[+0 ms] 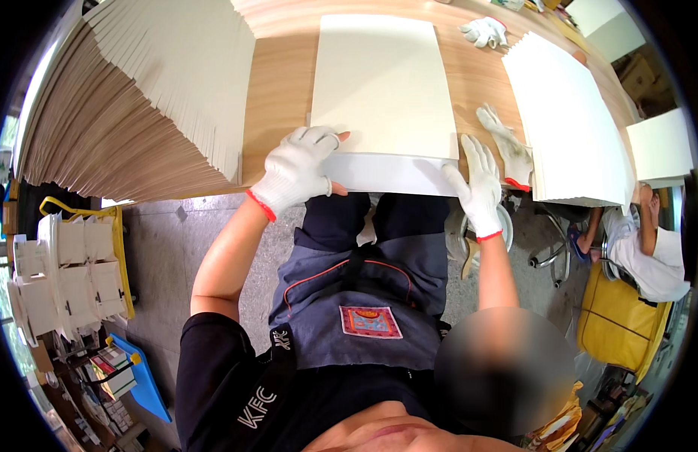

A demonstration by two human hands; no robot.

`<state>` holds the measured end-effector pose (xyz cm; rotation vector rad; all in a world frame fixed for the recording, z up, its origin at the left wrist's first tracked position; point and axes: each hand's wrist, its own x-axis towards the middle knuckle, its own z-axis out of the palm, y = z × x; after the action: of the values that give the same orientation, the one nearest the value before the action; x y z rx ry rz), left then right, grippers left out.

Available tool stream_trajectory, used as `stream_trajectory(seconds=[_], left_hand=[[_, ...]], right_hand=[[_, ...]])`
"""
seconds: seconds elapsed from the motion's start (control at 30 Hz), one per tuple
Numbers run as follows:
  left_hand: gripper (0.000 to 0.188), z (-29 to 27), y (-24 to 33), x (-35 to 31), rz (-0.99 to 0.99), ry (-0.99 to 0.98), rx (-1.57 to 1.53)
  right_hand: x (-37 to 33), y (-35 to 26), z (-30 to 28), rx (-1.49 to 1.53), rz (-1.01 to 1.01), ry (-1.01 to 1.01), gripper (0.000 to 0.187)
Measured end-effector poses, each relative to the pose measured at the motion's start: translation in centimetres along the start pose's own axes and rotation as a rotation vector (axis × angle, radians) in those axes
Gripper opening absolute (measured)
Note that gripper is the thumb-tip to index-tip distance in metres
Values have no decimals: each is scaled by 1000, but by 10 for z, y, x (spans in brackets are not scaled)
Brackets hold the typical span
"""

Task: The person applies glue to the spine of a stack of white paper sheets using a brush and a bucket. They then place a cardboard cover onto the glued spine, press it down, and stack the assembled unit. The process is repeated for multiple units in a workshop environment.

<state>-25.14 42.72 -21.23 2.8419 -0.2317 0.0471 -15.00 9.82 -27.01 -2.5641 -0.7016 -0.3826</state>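
Note:
A large cream sheet or stack of sheets (383, 87) lies before me, with a whiter strip (390, 173) along its near edge. My left hand (297, 167), in a white knit glove with bare thumb and index tips, rests at the near left corner. Its thumb and index finger are apart, one on either side of the strip. My right hand (478, 184), gloved and open with fingers stretched out, touches the near right corner. Just right of it lies another white glove (505, 145) with a red cuff; no arm shows in it.
A tall fanned stack of sheets (138, 98) fills the table's left side. Another white stack (571, 120) stands at right, near a crumpled glove (484, 32). A seated person (643, 248) is at far right by a yellow bag (620, 320). A loaded yellow-framed cart (81, 264) stands left.

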Motion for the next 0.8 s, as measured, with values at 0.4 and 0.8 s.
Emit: stream_trajectory(seconds=[0.4, 0.8], left_hand=[[20, -3, -24, 57, -73, -48, -46], [32, -5, -29, 88, -216, -321, -89]], right_hand=[[136, -40, -48, 73, 40, -856, 57], [97, -10, 10, 231, -22, -389, 44]])
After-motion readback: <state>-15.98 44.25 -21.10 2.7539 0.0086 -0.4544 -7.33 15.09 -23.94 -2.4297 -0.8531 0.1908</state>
